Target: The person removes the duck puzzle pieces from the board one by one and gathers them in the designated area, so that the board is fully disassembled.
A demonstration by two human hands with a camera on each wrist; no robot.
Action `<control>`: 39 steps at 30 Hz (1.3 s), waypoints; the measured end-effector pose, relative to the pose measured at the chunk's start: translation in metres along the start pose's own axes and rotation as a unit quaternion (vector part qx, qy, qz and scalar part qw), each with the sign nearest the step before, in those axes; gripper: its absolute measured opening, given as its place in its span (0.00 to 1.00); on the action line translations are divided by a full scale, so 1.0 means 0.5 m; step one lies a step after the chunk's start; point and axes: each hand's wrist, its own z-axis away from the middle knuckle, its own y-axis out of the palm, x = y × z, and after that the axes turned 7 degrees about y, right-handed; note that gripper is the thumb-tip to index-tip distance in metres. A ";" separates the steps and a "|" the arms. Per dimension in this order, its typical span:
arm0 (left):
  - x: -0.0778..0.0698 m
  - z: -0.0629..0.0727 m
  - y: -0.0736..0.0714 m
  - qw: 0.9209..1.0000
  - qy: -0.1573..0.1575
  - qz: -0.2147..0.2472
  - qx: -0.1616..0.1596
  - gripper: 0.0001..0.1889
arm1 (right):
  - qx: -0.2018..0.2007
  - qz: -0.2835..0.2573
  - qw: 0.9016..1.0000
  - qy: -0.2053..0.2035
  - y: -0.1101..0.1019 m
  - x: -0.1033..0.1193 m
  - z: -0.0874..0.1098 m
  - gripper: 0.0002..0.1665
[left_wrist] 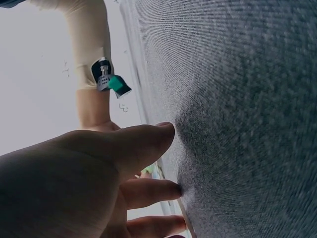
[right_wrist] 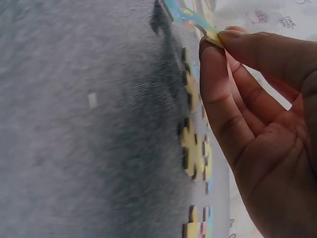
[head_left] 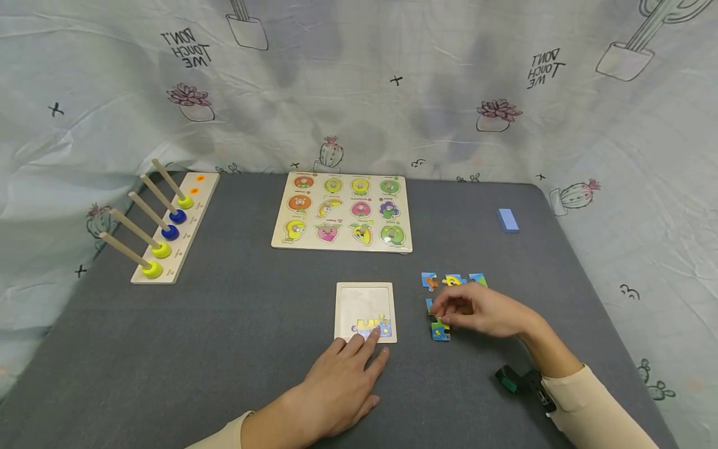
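Observation:
My right hand [head_left: 477, 308] pinches a jigsaw puzzle piece [right_wrist: 190, 16] in blue, green and yellow between thumb and index finger; the piece is tilted over the table. More puzzle pieces [head_left: 429, 280] lie just beyond and beneath this hand, partly covered by it. Left of them is a square wooden puzzle tray [head_left: 364, 284]. A few joined pieces [head_left: 367, 325] fill part of its lower right. My left hand [head_left: 342, 380] rests at the tray's near edge with fingers spread, one fingertip on those pieces. Its thumb [left_wrist: 148, 144] reaches out over the grey cloth.
A wooden fruit puzzle board [head_left: 342, 243] lies at the back middle. On the left stands a peg board [head_left: 182, 249] with five slanting pegs and coloured rings. A small blue block [head_left: 508, 221] is at the back right. Printed cloth [head_left: 359, 81] hangs behind the table.

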 end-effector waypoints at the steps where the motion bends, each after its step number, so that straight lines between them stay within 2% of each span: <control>1: 0.001 0.002 0.000 1.000 0.000 -0.001 -0.001 0.35 | -0.005 0.005 1.000 0.002 0.003 -0.002 0.000 0.08; 7: 0.007 0.012 -0.004 1.000 0.001 -0.013 0.000 0.35 | -0.033 0.038 0.999 0.005 0.020 -0.006 0.001 0.08; 14: 0.005 0.020 -0.011 1.000 0.000 -0.016 0.012 0.36 | -0.050 0.046 0.998 -0.007 0.029 -0.008 0.001 0.09; 19: 0.005 0.022 -0.010 1.000 -0.006 -0.014 0.010 0.36 | -0.063 0.059 0.996 -0.008 0.031 -0.004 -0.005 0.09; 27: 0.004 0.017 -0.005 1.000 -0.001 -0.015 -0.003 0.37 | -0.066 0.072 0.995 -0.018 0.020 0.005 0.002 0.09; 35: 0.005 0.012 0.000 1.000 0.002 0.011 -0.011 0.37 | -0.066 0.068 0.995 -0.027 0.011 0.015 0.002 0.07; 39: 0.003 0.010 0.001 1.000 0.008 0.001 -0.026 0.37 | -0.063 0.066 0.995 -0.027 0.011 0.022 -0.002 0.07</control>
